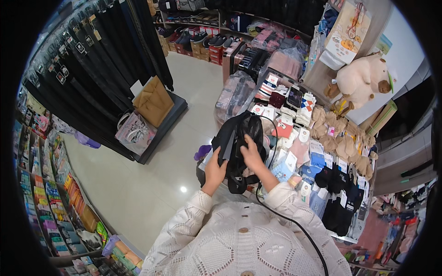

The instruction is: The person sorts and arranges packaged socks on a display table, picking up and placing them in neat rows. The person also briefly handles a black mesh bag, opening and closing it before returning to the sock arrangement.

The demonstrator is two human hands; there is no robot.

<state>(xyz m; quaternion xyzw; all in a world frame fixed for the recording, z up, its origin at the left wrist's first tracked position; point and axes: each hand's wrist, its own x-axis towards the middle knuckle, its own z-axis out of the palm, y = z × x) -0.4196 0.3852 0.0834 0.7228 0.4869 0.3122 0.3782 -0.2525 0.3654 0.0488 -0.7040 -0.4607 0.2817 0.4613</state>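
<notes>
A black bag with mesh and straps (238, 138) rests at the near left edge of the sock display, in the middle of the view. My left hand (216, 169) grips its left side, near a dark flat strip. On the bag's right part lies my right hand (251, 151), fingers spread over the mesh; whether it grips anything is unclear. A black cable (293, 220) loops around the bag's right side and runs down over my right sleeve. Packaged socks (298, 148) lie right of the bag, and a black phone (294, 97) rests on socks farther back. Something purple (202, 152) shows left of the bag.
Black trousers (103, 69) hang on a rack at the left, with a brown paper bag (153, 101) on its base. Suitcases (234, 62) stand behind the display, shoes (203, 38) line the back. A plush capybara (362, 77) sits at the right. Stocked shelves (51, 203) fill the lower left.
</notes>
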